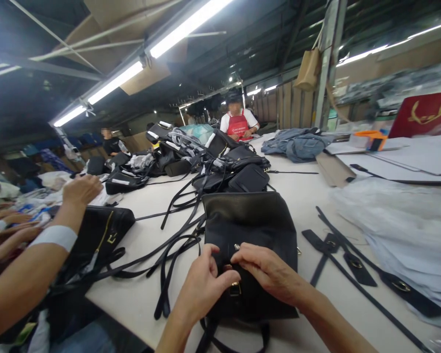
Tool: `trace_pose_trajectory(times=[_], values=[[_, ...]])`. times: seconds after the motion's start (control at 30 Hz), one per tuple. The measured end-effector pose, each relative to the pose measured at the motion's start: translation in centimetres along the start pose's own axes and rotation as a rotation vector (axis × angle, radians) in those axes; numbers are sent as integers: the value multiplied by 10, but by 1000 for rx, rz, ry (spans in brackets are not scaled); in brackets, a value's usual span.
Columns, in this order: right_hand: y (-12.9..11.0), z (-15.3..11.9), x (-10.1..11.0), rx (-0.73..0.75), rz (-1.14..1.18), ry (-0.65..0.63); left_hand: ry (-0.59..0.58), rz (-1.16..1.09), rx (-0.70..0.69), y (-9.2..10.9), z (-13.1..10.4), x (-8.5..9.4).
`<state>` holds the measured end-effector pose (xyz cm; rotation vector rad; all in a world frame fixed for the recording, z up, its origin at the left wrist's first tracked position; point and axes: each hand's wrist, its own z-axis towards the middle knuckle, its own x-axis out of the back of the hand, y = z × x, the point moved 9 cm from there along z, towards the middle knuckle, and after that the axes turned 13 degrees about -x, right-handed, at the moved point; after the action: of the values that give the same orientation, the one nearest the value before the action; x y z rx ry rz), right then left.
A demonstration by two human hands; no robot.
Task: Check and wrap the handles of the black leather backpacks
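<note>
In front of me on the table lies a black leather-look bag [250, 220] with its flap toward the far side. My left hand [208, 279] is closed at the middle of the bag, thumb bent over a gold-coloured buckle [234, 289]. Opposite it, my right hand [266, 267] pinches at the same spot, fingertips beside a small shiny metal fitting [237, 247]. What exactly lies between the fingertips is partly hidden. Thin black straps [169, 274] trail from the bag's left side.
Loose black straps with eyelets [356, 264] lie right, beside plastic sheeting [397, 220]. A heap of black bags [224, 166] rises beyond. At left, a co-worker's arm [55, 240] reaches over another black bag [110, 225]. A person in a red apron [238, 125] is across the table.
</note>
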<state>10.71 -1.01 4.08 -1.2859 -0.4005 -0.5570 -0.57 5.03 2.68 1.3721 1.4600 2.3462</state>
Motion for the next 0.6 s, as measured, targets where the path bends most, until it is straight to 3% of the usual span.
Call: trace_pose_trajectory(times=[0.1,0.2,0.27,0.4,0.6], values=[[-4,-1,2,7,-4,12,-23,300,-22,14,7,1],[-3,-2,5,-36,7,-3,-66,413,-203,33,16,-4],[3,-2,4,-78,3,-44,-134,352,-262,35,17,-10],[13,0,1,-121,-142,-53,-293,99,-176,20,11,-23],[12,2,-2,-101,-177,-9,-342,-149,-176,24,7,-20]])
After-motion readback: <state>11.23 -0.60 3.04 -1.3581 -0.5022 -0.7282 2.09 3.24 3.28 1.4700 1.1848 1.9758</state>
